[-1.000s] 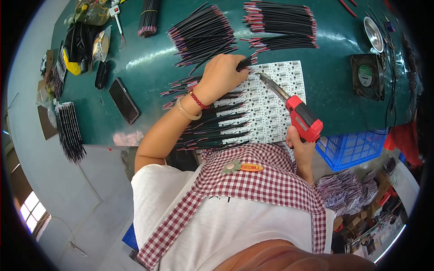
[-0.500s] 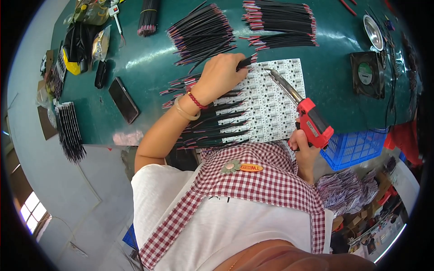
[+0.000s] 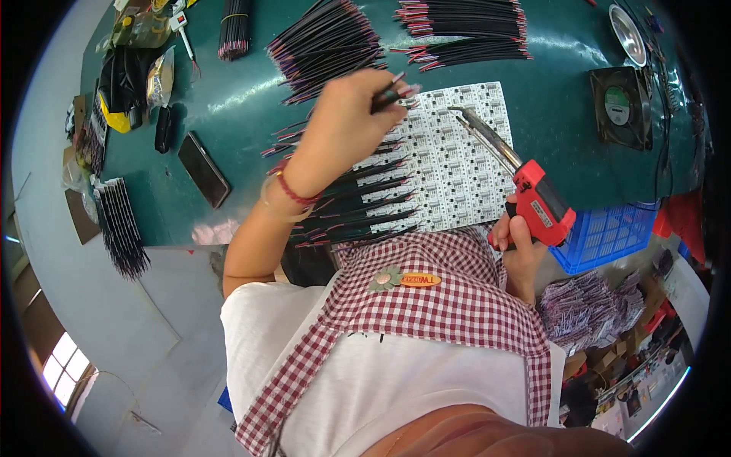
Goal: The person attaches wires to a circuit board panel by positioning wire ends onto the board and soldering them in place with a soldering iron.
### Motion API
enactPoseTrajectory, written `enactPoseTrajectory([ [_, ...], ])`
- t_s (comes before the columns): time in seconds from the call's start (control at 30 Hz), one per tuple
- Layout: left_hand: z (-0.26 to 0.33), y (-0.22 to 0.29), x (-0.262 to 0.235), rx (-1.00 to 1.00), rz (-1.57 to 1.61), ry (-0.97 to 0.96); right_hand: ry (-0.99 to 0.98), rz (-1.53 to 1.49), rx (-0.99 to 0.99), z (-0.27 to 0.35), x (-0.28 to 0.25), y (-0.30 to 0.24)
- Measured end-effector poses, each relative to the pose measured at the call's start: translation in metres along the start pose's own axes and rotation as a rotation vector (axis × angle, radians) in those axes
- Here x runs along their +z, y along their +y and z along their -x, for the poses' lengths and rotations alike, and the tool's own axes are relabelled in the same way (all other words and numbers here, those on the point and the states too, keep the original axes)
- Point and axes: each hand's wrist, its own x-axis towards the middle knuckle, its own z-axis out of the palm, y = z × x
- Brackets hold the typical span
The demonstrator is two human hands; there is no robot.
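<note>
Pinching a small bunch of dark wires (image 3: 390,96) between thumb and fingers, the left grip (image 3: 352,114) is above the far left corner of a white sheet of circuit boards (image 3: 461,171). A red bracelet (image 3: 293,189) and a pale bangle (image 3: 276,204) circle that wrist. The right grip (image 3: 521,238) is wrapped around the handle of a red and black soldering gun (image 3: 539,202), its metal nose slanting up and leftward over the sheet — whether the tip touches a board is hard to tell from this angle.

The sheet lies flat on the green tabletop (image 3: 560,145), close to the near edge, with a row of black wires (image 3: 354,206) spread along its left side, their ends reaching onto it. Beyond it lie a pile of purple-ended wires (image 3: 326,47) and, to the right, a stack of red-ended wires (image 3: 464,21); a banded bundle (image 3: 234,32) lies farther left.

A dark phone (image 3: 204,170) rests on the left — well apart from the sheet. On the right are a square black fan (image 3: 620,110) and a metal bowl (image 3: 627,36). A blue crate (image 3: 613,238) is below the right edge of the tabletop.
</note>
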Motion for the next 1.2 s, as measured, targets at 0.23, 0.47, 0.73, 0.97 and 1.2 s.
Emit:
enactPoseTrajectory([
  [0.23, 0.006, -0.019, 0.030, -0.043, 0.010, -0.071, 0.007, -0.126, 0.045, -0.004, 0.008, 0.002],
  [0.47, 0.001, -0.016, 0.031, -0.095, -0.060, -0.066, -0.001, -0.099, 0.047, -0.004, 0.005, 0.003],
  [0.73, 0.002, -0.016, 0.038, -0.080, -0.223, -0.041, -0.047, 0.105, 0.108, -0.005, 0.008, 0.007],
  [0.97, 0.001, -0.014, 0.039, -0.044, -0.244, -0.003, -0.030, 0.167, 0.114, -0.005, 0.011, 0.008],
  [1.2, 0.001, -0.019, 0.041, -0.027, -0.244, -0.001, 0.025, 0.237, 0.077, -0.003, 0.002, 0.024],
])
